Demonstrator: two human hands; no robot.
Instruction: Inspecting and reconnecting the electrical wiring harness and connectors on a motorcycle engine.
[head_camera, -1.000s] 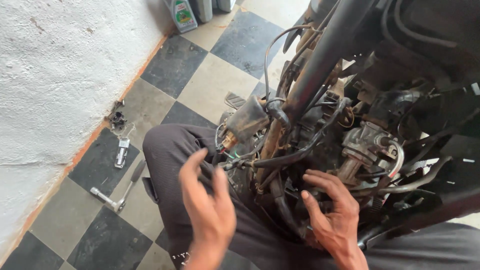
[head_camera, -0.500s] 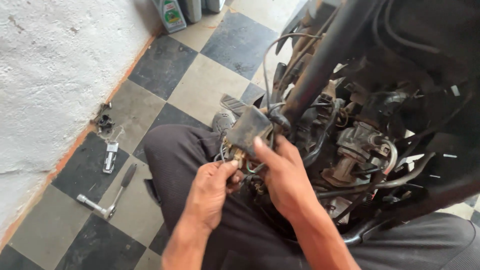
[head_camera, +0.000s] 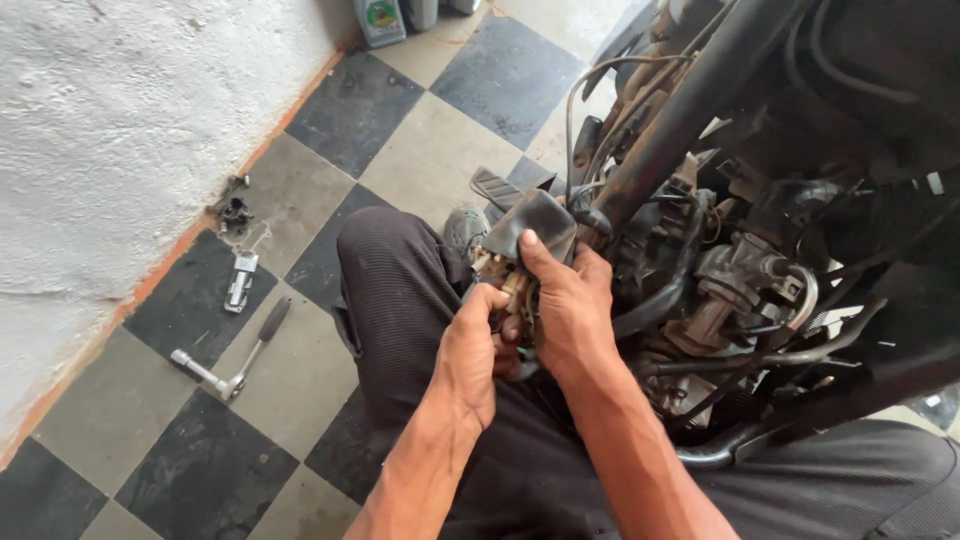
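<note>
Both hands have closed in from open poses a second ago. Right hand (head_camera: 570, 300) grasps the black boot (head_camera: 535, 225); left hand (head_camera: 470, 350) pinches the connector (head_camera: 500, 275) beneath, beside the engine (head_camera: 740, 280). Ratchet (head_camera: 235, 355) lies on floor (head_camera: 430, 150).

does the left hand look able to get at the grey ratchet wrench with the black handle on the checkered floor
Probably yes. The grey ratchet wrench with the black handle lies in the open on the checkered floor, on the left hand's side, with nothing between them. That hand would first have to leave the connector.
</note>
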